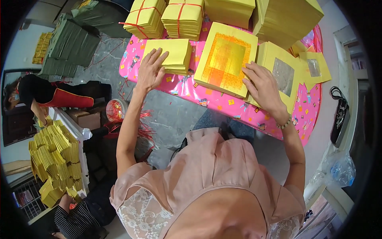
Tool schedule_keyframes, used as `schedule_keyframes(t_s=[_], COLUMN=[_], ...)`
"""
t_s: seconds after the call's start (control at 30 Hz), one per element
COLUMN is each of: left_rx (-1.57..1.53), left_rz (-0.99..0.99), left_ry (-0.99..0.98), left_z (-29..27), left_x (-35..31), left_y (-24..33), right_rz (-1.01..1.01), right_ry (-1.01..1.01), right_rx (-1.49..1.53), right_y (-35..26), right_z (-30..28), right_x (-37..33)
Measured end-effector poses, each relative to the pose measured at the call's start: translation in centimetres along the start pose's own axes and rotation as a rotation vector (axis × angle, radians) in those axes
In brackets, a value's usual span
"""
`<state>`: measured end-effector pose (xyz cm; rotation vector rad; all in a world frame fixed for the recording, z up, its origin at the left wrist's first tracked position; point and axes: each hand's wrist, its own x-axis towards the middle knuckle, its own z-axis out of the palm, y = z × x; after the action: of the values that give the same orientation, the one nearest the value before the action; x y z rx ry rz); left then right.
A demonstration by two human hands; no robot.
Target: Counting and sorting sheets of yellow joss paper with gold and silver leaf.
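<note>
My two hands resting on yellow paper stacks at a pink table

Head view, looking down. At upper centre, my left hand (151, 71) lies spread wide, fingers apart, over the left part of a low yellow stack (178, 55); most of that stack reaches out to the right of my fingers. Perhaps I lay the hand flat to keep the sheets together.

Right of centre, my right hand (261, 85) has loosely bent fingers, the tips on the right edge of an orange-marked stack (227, 59). The bulk of it lies left of my fingertips. I seem to be steadying that edge; I cannot tell how hard I press. Just right of this hand is a silver-panelled stack (295, 71).

Along the top of the frame, red-tied bundles (182, 19) stand on the pink table cover (191, 88), probably set back to leave me working room.
</note>
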<state>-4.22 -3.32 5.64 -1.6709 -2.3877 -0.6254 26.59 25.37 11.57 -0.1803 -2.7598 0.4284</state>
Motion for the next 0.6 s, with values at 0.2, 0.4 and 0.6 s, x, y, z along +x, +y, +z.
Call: schedule_keyframes(t_s=[0.2,0.4,0.6], left_rx=[0.007,0.010,-0.003], left_rz=[-0.134,-0.171,-0.187], left_ry=[0.017,0.081,0.031], left_z=[1.3,2.7,2.3], left_x=[0.0,-0.5,-0.1], left_y=[0.3,-0.2,0.8], right_rz=[0.019,-0.032,-0.102], right_ry=[-0.011,-0.061,0.018], right_rx=[0.000,0.035,-0.057], right_y=[0.2,-1.3,-1.8], right_z=[0.1,-0.1,1.2], right_x=[-0.7,-1.6,-2.3])
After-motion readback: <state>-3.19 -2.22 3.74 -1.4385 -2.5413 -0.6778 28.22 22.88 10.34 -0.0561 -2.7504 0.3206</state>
